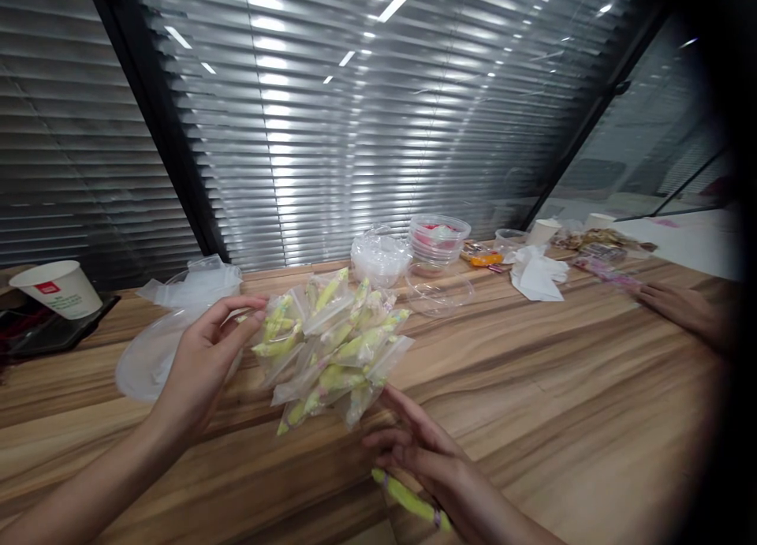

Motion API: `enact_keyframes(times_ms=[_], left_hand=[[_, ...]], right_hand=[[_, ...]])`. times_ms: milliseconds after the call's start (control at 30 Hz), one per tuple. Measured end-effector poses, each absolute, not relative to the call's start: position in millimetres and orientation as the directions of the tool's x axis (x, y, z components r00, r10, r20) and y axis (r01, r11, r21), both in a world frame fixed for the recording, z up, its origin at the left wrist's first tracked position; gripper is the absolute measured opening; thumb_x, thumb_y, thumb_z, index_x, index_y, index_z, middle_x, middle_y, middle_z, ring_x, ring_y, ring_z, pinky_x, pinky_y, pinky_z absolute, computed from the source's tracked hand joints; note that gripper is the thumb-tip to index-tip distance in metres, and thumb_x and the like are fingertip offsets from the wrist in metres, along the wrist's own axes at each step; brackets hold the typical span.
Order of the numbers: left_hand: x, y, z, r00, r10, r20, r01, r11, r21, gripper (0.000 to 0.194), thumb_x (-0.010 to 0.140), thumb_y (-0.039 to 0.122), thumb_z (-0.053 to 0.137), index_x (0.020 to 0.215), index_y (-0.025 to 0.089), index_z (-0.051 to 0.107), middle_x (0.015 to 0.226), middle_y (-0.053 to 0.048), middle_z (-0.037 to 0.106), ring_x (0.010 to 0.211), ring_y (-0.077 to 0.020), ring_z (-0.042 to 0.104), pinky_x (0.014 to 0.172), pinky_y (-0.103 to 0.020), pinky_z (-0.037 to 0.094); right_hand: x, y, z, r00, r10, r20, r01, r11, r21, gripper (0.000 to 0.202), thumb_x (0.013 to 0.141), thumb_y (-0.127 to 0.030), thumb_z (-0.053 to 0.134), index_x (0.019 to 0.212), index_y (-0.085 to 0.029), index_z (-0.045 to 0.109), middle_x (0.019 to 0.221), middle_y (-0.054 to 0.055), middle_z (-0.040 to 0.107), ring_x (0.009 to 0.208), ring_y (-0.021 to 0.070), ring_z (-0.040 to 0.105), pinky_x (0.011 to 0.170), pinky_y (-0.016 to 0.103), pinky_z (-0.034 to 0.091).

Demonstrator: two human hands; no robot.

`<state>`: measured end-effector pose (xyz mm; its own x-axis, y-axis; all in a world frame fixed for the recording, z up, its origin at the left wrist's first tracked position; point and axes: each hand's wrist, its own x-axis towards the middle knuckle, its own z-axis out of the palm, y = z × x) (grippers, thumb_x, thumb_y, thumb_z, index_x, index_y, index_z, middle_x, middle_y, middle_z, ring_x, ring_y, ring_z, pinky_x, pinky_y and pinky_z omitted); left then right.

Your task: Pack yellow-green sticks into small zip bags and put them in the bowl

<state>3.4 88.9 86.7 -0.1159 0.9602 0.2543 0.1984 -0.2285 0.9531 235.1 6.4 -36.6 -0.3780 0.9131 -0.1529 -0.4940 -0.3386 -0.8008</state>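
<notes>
A pile of small clear plastic bags [337,348] with yellow wrapped candies inside lies on the wooden table between my hands. At its left edge, my left hand [206,344] has thumb and fingers closed on the side of one bag. My right hand [423,450] is at the pile's lower right, index finger stretched out and touching a bag, the other fingers loosely bent with nothing visible in them. Beside and partly under that hand is a single long yellow wrapped candy [408,499]. Motion blurs the bags somewhat.
Left of the pile are a clear plastic lid [139,363] and a paper cup [56,289]. Behind it stand stacked plastic tubs [438,241], a clear wrapped bundle [380,259] and crumpled tissue [537,273]. Another person's hand [680,304] rests at right. Window blinds border the table's back.
</notes>
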Motion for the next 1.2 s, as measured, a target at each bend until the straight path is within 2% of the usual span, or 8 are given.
enact_keyframes(times_ms=[167,300,433,600,767,1067,1200], left_hand=[[-4,98,87,-0.045,0.924,0.38,0.323,-0.347,0.88,0.019,0.072,0.034,0.064,0.084,0.019,0.064,0.108,-0.004,0.06,0.109,-0.0159,0.051,0.091,-0.019,0.04],[-8,103,89,0.06,0.895,0.443,0.395,-0.428,0.813,0.017,0.07,0.035,0.065,0.076,0.019,0.066,0.104,-0.006,0.06,0.105,-0.0168,0.052,0.091,-0.021,0.041],[-11,106,86,0.128,0.881,0.456,0.451,-0.461,0.764,0.015,0.072,0.035,0.063,0.076,0.02,0.066,0.106,-0.006,0.057,0.106,-0.0167,0.052,0.089,-0.021,0.043],[-16,108,85,0.212,0.864,0.456,0.574,-0.488,0.658,0.017,0.075,0.037,0.059,0.079,0.022,0.066,0.115,-0.004,0.052,0.113,-0.0175,0.047,0.1,-0.029,0.039],[-21,108,86,0.271,0.867,0.418,0.628,-0.488,0.606,0.018,0.078,0.039,0.055,0.083,0.025,0.066,0.122,0.0,0.048,0.118,-0.0163,0.043,0.106,-0.034,0.034],[-19,105,81,0.312,0.864,0.394,0.685,-0.492,0.538,0.026,0.082,0.044,0.048,0.089,0.028,0.066,0.126,0.002,0.043,0.122,-0.0155,0.039,0.108,-0.033,0.032],[-34,105,100,0.331,0.821,0.466,0.719,-0.539,0.439,0.032,0.084,0.045,0.042,0.102,0.028,0.062,0.126,0.004,0.046,0.123,-0.0152,0.039,0.11,-0.034,0.027]], right_hand=[[234,7,-29,-0.416,0.888,-0.196,-0.495,-0.402,-0.77,0.096,0.07,-0.026,0.065,0.144,-0.018,0.005,0.112,0.012,0.055,0.112,0.0163,0.049,0.097,0.032,0.034],[233,7,-27,-0.414,0.885,-0.211,-0.48,-0.41,-0.776,0.098,0.068,-0.026,0.067,0.144,-0.019,0.005,0.113,0.011,0.054,0.114,0.0167,0.047,0.099,0.032,0.031],[233,7,-32,-0.423,0.885,-0.196,-0.472,-0.4,-0.785,0.099,0.068,-0.027,0.066,0.144,-0.018,0.003,0.112,0.011,0.055,0.114,0.017,0.047,0.099,0.032,0.031],[236,7,-36,-0.469,0.867,-0.171,-0.466,-0.407,-0.786,0.098,0.072,-0.025,0.063,0.143,-0.016,-0.003,0.115,0.013,0.053,0.112,0.016,0.049,0.099,0.032,0.031],[237,7,-34,-0.467,0.868,-0.171,-0.449,-0.399,-0.799,0.097,0.073,-0.029,0.063,0.143,-0.016,-0.003,0.112,0.013,0.055,0.11,0.0163,0.05,0.099,0.033,0.031],[236,7,-34,-0.472,0.867,-0.157,-0.416,-0.377,-0.827,0.094,0.074,-0.029,0.061,0.143,-0.017,-0.002,0.111,0.012,0.055,0.111,0.0155,0.049,0.097,0.033,0.032],[237,6,-35,-0.443,0.887,-0.133,-0.375,-0.318,-0.871,0.087,0.075,-0.034,0.06,0.142,-0.022,0.006,0.112,0.01,0.054,0.106,0.0146,0.051,0.095,0.032,0.035]])
